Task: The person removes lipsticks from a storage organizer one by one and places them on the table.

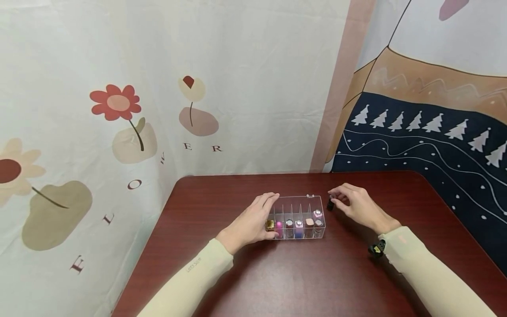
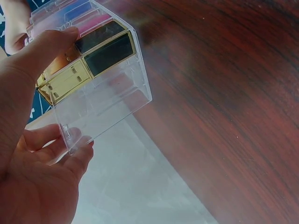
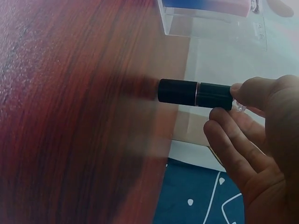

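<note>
A clear plastic organizer box [image 1: 293, 238] with dividers stands on the table, holding several lipsticks in its front row and one in the back row at the right. My left hand [image 1: 251, 221] grips its left end, thumb at the front and fingers behind. Close by the left thumb, a gold-and-black lipstick [image 2: 110, 53] shows through the clear wall. Just right of the box, my right hand [image 1: 359, 207] pinches the top of a black lipstick tube [image 3: 196, 94] between thumb and fingers. The tube is upright and apart from the box; whether its base touches the table I cannot tell.
The reddish-brown wooden table [image 1: 285, 281] reaches back to a pale flower-printed curtain [image 1: 257, 97]. A dark blue cloth with white trees [image 1: 412, 141] hangs beyond the right edge. A black device [image 1: 376, 249] is strapped at the right wrist.
</note>
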Available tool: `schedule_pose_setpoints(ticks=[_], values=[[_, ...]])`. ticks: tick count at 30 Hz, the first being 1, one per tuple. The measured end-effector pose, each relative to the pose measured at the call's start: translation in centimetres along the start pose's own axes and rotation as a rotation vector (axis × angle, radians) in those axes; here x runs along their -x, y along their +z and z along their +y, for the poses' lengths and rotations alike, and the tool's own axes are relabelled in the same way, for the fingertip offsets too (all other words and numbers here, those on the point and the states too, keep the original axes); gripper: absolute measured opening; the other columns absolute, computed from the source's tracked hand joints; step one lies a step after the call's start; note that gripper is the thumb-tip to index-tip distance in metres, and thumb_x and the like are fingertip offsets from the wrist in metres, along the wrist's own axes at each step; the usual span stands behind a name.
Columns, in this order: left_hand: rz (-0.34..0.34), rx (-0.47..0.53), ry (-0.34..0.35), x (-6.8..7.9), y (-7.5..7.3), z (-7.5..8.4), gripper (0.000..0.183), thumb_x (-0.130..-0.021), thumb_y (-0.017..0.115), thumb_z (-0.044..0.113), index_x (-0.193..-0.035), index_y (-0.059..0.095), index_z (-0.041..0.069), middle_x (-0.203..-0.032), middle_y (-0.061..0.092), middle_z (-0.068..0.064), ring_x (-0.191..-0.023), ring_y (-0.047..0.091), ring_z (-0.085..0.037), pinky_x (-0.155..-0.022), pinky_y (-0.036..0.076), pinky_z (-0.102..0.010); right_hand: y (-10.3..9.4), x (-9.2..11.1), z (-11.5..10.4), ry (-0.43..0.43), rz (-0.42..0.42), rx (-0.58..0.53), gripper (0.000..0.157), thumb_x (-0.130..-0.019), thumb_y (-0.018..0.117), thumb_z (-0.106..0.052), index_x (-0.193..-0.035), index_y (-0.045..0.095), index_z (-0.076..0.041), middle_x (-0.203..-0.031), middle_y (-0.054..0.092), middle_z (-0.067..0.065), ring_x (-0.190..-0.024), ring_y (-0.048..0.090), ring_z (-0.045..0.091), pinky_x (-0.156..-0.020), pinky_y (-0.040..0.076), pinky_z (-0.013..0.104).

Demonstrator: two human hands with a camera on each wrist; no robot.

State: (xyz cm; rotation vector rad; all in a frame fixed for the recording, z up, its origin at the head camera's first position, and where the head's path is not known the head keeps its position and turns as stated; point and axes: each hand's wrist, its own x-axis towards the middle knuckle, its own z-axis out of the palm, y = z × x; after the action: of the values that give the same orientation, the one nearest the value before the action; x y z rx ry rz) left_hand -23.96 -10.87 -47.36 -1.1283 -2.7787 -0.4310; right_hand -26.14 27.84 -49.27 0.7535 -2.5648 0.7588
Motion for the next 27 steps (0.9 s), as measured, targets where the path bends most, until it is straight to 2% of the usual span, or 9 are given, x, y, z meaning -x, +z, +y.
schedule_pose_setpoints(ticks=[6,13,22,27], values=[[-0.002,-0.009,-0.005,-0.02,0.01,-0.02,0.123,-0.084,0.108,0.042,-0.175,0.04,-0.003,-0.175,0.05,-0.022,-0.161,0.055,-0.039,-0.14,0.047,-0.044,-0.06,-0.04,-0.06,0.035,-0.032,-0.012,0.032,-0.099,0.087,0.003,-0.13,0.083,-0.003,-0.118,0.083,0.01,-0.094,0.081,0.019,-0.084,0.075,0.042],[-0.01,-0.008,-0.011,-0.01,0.0,-0.02,0.123,-0.084,0.108,0.042,-0.176,0.039,-0.003,-0.176,0.05,-0.022,-0.161,0.054,-0.039,-0.14,0.047,-0.044,-0.2,-0.09,-0.16,0.055,-0.044,-0.025,0.033,-0.099,0.088,0.003,-0.132,0.082,-0.004,-0.12,0.083,0.011,-0.095,0.081,0.019,-0.086,0.075,0.044],[-0.013,0.001,-0.01,-0.03,-0.14,0.05,0.123,-0.084,0.108,0.041,-0.176,0.039,-0.004,-0.176,0.05,-0.024,-0.162,0.054,-0.04,-0.14,0.047,-0.046,-0.34,-0.06,-0.01,0.056,-0.024,-0.009,0.034,-0.099,0.089,0.002,-0.131,0.083,-0.005,-0.118,0.082,0.009,-0.095,0.081,0.018,-0.085,0.074,0.041],[-0.017,0.004,-0.016,0.0,-0.11,0.04,0.123,-0.084,0.108,0.04,-0.176,0.039,-0.003,-0.176,0.049,-0.024,-0.162,0.054,-0.04,-0.14,0.047,-0.045,-0.63,-0.02,-0.13,0.057,-0.015,0.031,0.036,-0.099,0.09,-0.001,-0.133,0.083,-0.009,-0.12,0.082,0.007,-0.099,0.08,0.019,-0.088,0.073,0.046]])
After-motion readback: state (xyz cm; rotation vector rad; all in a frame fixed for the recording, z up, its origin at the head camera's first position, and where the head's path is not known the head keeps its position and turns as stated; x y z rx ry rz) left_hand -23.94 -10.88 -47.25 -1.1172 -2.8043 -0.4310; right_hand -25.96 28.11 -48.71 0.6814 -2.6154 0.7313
